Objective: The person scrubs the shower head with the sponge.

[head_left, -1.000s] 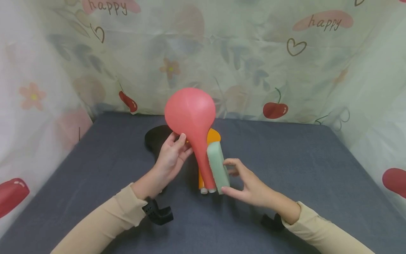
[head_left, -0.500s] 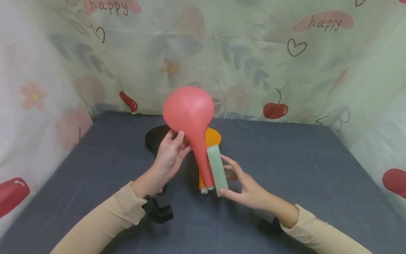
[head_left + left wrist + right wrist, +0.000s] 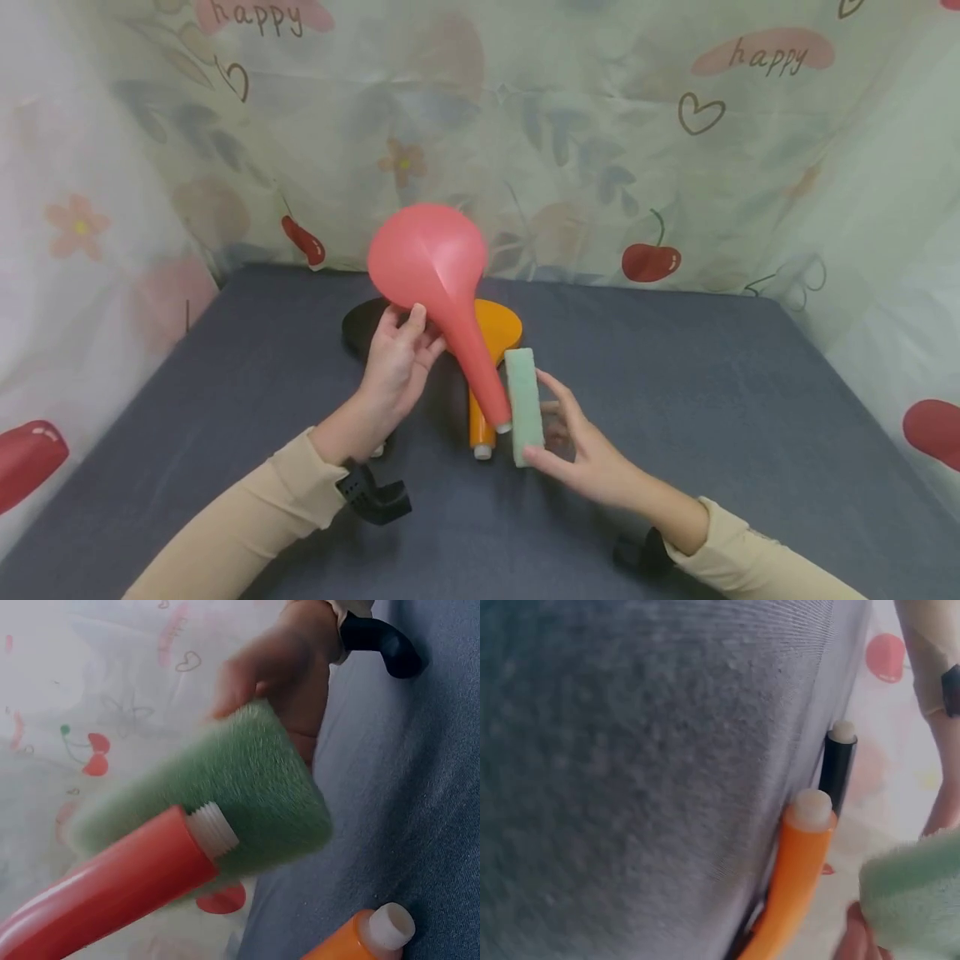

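My left hand [image 3: 397, 367] holds a red shower head [image 3: 431, 258] by the underside of its round head, raised above the table. Its handle slants down to the right and ends in a white threaded tip, plain in the left wrist view. My right hand [image 3: 592, 458] grips a pale green sponge block [image 3: 525, 408] between thumb and fingers, upright beside the red handle's end. Seen from the left wrist, the sponge [image 3: 247, 780] is blurred and lies behind the threaded tip; whether they touch I cannot tell.
An orange shower head [image 3: 498, 325] and a black shower head [image 3: 360, 325] lie on the dark blue-grey cloth of the table [image 3: 712, 375], partly hidden by my left hand and the red one. Patterned fabric [image 3: 525, 108] hangs around the back and sides.
The red shower head has shifted left and tilted more, its tip rising off the orange handle. The sponge has moved slightly right and down and turned more upright.
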The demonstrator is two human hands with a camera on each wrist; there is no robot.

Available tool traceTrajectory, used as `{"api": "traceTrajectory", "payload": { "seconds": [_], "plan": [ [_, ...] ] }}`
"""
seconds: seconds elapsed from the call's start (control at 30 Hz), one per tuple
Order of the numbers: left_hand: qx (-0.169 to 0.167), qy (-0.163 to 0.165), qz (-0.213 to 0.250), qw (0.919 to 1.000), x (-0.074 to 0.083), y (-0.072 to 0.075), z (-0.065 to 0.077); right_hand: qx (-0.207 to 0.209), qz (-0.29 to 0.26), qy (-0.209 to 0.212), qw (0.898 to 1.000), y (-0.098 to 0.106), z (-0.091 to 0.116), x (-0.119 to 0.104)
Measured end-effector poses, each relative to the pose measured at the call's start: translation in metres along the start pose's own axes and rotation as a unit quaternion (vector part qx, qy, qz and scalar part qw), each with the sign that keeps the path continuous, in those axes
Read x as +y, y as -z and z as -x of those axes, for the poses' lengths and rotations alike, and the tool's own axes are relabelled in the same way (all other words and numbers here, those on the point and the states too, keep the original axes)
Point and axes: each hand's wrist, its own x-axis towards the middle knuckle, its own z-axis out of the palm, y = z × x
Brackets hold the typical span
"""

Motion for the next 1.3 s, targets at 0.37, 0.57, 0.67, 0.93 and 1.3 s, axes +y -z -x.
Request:
{"api": "traceTrajectory", "payload": {
  "seconds": [0.37, 0.57, 0.67, 0.93, 1.3],
  "plan": [
    [0.02, 0.008, 0.002, 0.9998, 0.0, 0.001, 0.002, 0.105, 0.154, 0.083, 0.979, -0.001, 0.003, -0.001],
    [0.042, 0.016, 0.005, 0.999, 0.0, 0.001, 0.002, 0.138, 0.24, 0.164, 0.947, -0.003, 0.003, -0.003],
    [0.055, 0.015, 0.0, 0.9984, -0.001, 0.0, 0.001, 0.139, 0.321, 0.233, 0.907, -0.006, 0.002, -0.004],
    [0.081, 0.006, -0.005, 0.9967, -0.002, 0.0, 0.0, 0.116, 0.432, 0.306, 0.841, -0.009, 0.001, -0.005],
    [0.057, -0.023, 0.021, 0.9979, 0.008, -0.004, 0.001, 0.113, 0.132, 0.05, 0.983, 0.004, -0.001, -0.009]
  ]
}}
